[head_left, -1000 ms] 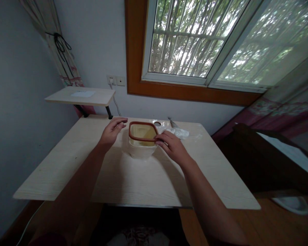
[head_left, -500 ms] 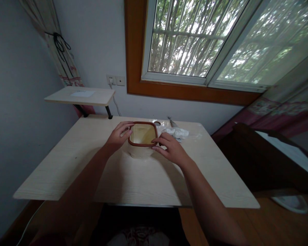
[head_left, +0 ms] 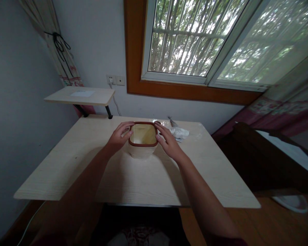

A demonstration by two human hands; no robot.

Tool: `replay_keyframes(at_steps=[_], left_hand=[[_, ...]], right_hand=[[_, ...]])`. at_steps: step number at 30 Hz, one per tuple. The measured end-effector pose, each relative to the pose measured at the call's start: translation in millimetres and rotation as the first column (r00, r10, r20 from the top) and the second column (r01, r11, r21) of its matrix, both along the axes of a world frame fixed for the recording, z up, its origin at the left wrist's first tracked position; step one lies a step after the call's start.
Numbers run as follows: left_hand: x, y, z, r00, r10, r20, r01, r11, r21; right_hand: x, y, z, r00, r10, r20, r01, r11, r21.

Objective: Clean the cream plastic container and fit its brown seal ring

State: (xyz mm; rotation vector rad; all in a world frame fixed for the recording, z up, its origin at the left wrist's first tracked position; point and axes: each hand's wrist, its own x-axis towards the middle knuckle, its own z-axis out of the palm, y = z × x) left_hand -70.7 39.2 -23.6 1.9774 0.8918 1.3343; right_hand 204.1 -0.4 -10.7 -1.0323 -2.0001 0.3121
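A square cream pot (head_left: 143, 152) with rounded corners and a brown rim stands upright on the table, its yellowish inside showing from above. My left hand (head_left: 118, 136) grips the pot's left side, thumb and fingers at the rim. On the opposite side, my right hand (head_left: 168, 140) holds the right edge, with its fingers towards the far corner and its thumb nearer me. Just behind my right hand lies a crumpled clear plastic bag (head_left: 180, 133). A small round brown item at the pot's far right corner is mostly hidden by my right fingers.
The pale wooden table (head_left: 149, 184) reaches back to the wall under the window. A raised shelf (head_left: 97, 95) with a white paper (head_left: 82, 93) stands at its back left. A small grey item (head_left: 172, 122) lies by the bag. Dark furniture (head_left: 267, 160) is at right.
My right hand has shifted from the pot's near right corner back along its right side, and its fingers now reach the far corner. My left hand and the pot have stayed put.
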Motion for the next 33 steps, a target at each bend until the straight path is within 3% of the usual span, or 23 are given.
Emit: replay_keyframes(at_steps=[16, 26, 33], left_hand=[[3, -3, 2.1, 0.996, 0.072, -0.044, -0.069, 0.996, 0.062], [8, -8, 4.0, 0.991, 0.129, -0.023, -0.128, 0.991, 0.035], [9, -8, -2.9, 0.991, 0.132, -0.009, -0.132, 0.991, 0.029]], right_hand=[[-7, -5, -3.6, 0.989, 0.039, -0.141, -0.055, 0.992, -0.115], [-11, -6, -6.6, 0.979, 0.045, -0.198, -0.08, 0.982, -0.171], [-11, -5, -10.7, 0.977, 0.035, -0.211, -0.076, 0.979, -0.189]])
